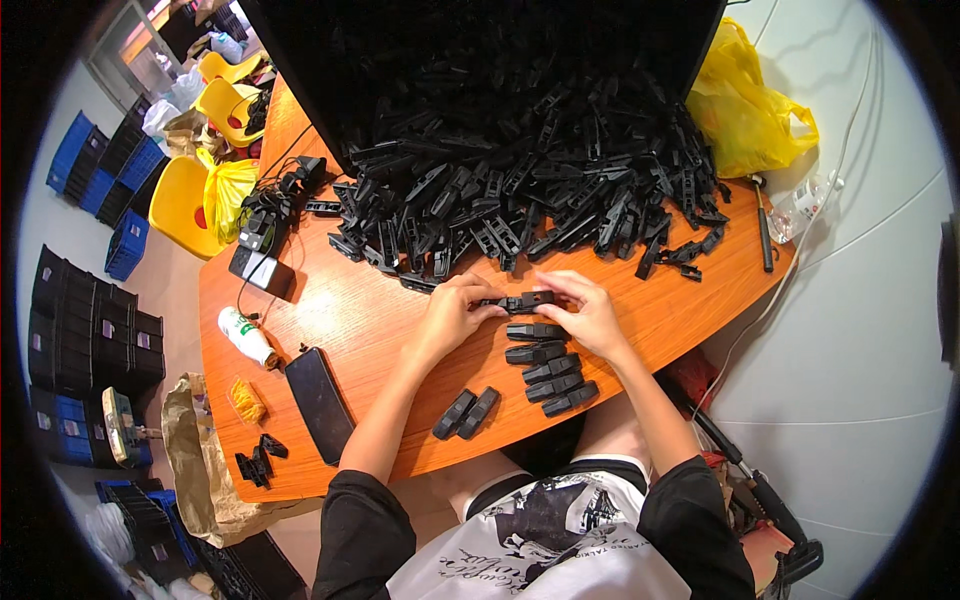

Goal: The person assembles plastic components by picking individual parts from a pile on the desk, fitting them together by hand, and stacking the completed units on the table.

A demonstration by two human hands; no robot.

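Left hand (455, 314) and right hand (584, 314) near each other, fingertips of both clamped on black plastic part (522, 303), over worktop (690, 320) between loose heap (520, 195) and row of five black pieces (552, 369). White bottle (246, 336): green print. Shirt (540, 545): dark lettering. Stacked black bins (95, 320): pale labels, too small to read. Large black container (305, 60): open toward person, heap spilling from it. Yellow bag (750, 105): contents hidden.
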